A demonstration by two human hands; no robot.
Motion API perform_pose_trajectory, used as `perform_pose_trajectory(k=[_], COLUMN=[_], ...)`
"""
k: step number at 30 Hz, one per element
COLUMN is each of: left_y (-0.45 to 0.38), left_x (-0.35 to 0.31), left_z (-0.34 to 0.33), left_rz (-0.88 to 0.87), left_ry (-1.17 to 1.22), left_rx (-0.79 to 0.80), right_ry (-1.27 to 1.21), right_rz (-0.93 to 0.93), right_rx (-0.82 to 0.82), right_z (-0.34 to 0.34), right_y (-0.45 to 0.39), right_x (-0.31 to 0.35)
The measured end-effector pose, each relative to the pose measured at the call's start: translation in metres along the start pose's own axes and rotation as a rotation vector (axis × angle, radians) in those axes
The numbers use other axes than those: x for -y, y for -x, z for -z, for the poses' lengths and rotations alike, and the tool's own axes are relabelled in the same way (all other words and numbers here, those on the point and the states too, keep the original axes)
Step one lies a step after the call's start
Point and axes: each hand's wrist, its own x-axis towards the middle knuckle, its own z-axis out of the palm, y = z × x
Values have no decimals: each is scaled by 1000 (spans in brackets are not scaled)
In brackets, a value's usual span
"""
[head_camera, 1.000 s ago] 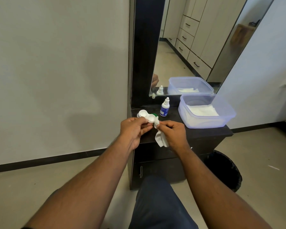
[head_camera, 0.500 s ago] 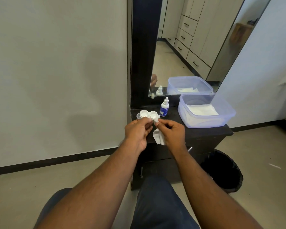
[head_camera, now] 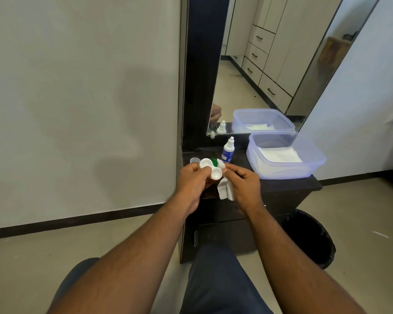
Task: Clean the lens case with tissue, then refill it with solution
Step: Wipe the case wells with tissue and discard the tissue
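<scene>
case (head_camera: 210,169): white twin-well lens case, both wells open and facing up, held in the air just above the front left of the counter (head_camera: 281,185), between the two hands.
case handling: judged light, stiff moulded plastic; smooth, so likely slippery if wet; small enough to twist out of a loose pinch. Best taken by the outer rim or the bridge between the wells, which leaves the wells free for wiping.
left hand (head_camera: 192,184): fingers curled round the near side of the case, thumb against a well's edge, steadying it.
tissue (head_camera: 225,190): white, soft and limp; one end sits at the case's right edge, the rest hangs folded below the right hand. Judged easy to tear if soaked; it works best bunched over a fingertip.
right hand (head_camera: 244,185): pinches the tissue at the case's right side.
green cap (head_camera: 213,162): partly hidden behind the case; whether it touches the case I cannot tell.
clear cap (head_camera: 194,160): small, on the counter to the left, behind the left hand.
bottle (head_camera: 228,150): solution dropper, upright, tip closed, just behind the hands. Judged light and squeezable; grip it at the body.
tub (head_camera: 304,171): clear plastic, right of the bottle, with spare tissues inside.
bin (head_camera: 311,239): dark, on the floor at the right of the cabinet.
stage: wiping appears under way; refill not yet begun.
</scene>
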Motion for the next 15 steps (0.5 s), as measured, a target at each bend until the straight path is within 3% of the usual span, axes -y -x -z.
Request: perform_pose_trajectory(k=[6, 15], left_y=[-1, -2], left_x=[-3, 0], left_z=[6, 9], left_rz=[28, -57], left_ry=[84, -150], left_rx=[46, 187], right_ry=[86, -139], right_rz=[24, -93], right_rx=[94, -41], right_z=[6, 6], right_y=[1, -8], right_x=[3, -6])
